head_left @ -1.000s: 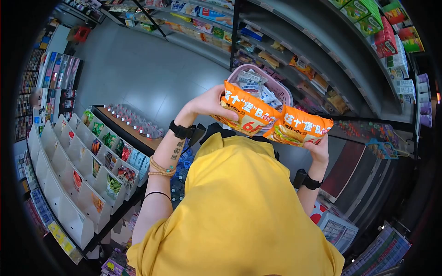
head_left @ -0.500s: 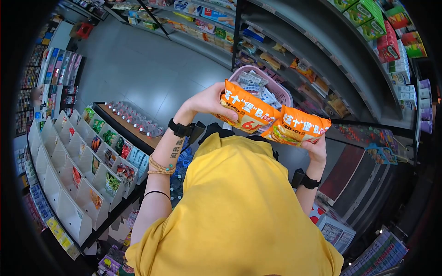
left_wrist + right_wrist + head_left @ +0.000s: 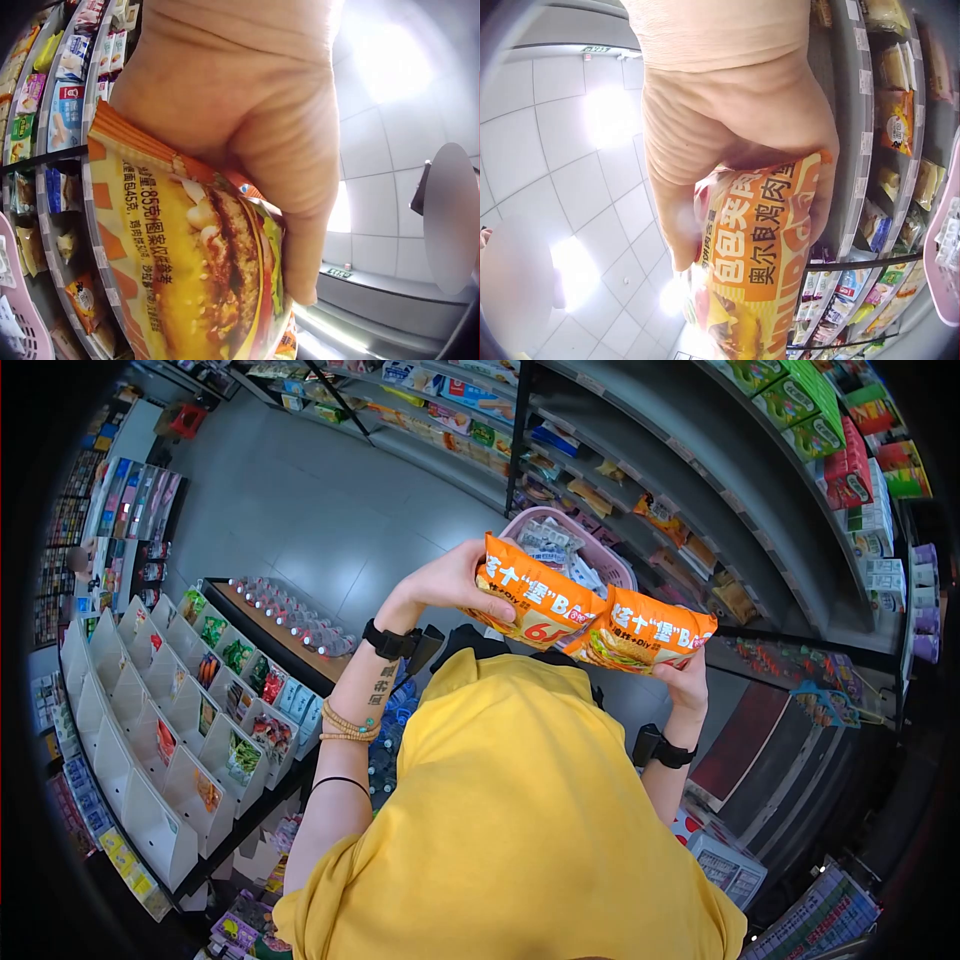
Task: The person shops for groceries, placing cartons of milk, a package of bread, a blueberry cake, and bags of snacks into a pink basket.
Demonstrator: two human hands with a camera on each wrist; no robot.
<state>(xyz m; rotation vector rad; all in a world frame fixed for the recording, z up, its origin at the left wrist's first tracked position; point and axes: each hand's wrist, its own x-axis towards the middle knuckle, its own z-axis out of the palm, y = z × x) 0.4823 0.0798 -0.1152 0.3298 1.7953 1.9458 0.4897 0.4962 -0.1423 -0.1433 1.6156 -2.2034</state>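
Two orange burger packets are held up side by side in front of the yellow shirt, their inner edges meeting. My left hand (image 3: 452,586) grips the left packet (image 3: 535,598) at its outer end, thumb across the printed front and fingers behind. The right packet (image 3: 650,630) is pinched at its lower outer corner by my right hand (image 3: 686,682). In the left wrist view, a large burger picture fills the side of the left packet (image 3: 202,262). The right wrist view shows Chinese lettering on the right packet (image 3: 754,240) below the palm. The fingers behind the packets are mostly hidden.
Beyond the packets stands a pink basket (image 3: 622,565) with several white packets in it. Shelves (image 3: 690,460) of packaged food rise at the upper right. On the left are a white compartment rack (image 3: 150,760) of small snacks and a ledge with bottles (image 3: 290,620).
Both packets stay gripped in nearly the same pose. The right hand and its packet have shifted slightly left, and the head view has turned a little.
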